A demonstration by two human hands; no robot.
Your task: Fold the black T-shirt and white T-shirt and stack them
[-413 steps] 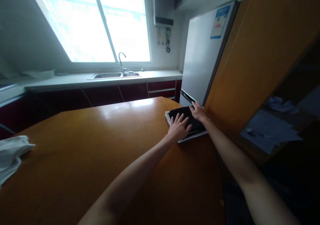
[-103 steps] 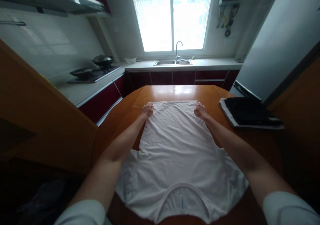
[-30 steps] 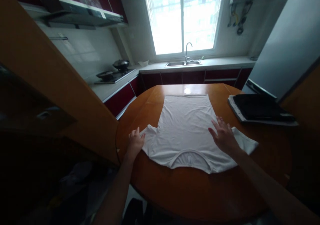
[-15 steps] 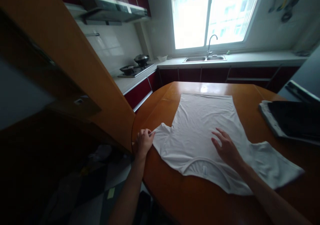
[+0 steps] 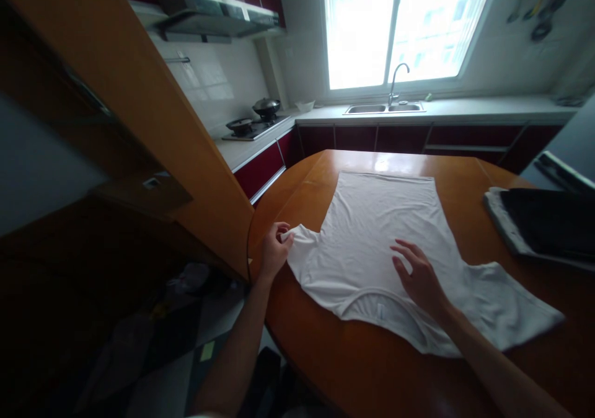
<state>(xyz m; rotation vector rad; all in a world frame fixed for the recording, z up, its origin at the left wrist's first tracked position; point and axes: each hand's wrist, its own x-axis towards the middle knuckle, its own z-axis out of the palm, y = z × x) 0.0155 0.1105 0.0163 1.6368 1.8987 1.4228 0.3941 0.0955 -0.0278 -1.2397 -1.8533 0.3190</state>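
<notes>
A white T-shirt (image 5: 367,238) lies spread on the wooden table, its neckline toward me and its hem toward the window. My left hand (image 5: 277,248) pinches the end of the sleeve on the left, lifting the fabric slightly. Over the right part of the shirt's body is my right hand (image 5: 418,275), fingers apart and holding nothing. Whether its fingertips touch the cloth I cannot tell. The other sleeve stretches out flat to the right, partly behind my right forearm.
The rounded wooden table (image 5: 297,185) carries a stack of dark and light folded clothes (image 5: 543,219) at the right. A wooden door frame (image 5: 204,176) stands close on the left. Beyond are a stove with pans (image 5: 253,126) and a sink (image 5: 367,109) under the window.
My left hand has shifted slightly up and to the right with the sleeve end, which now bunches a little. My right hand stays almost where it was, over the shirt.
</notes>
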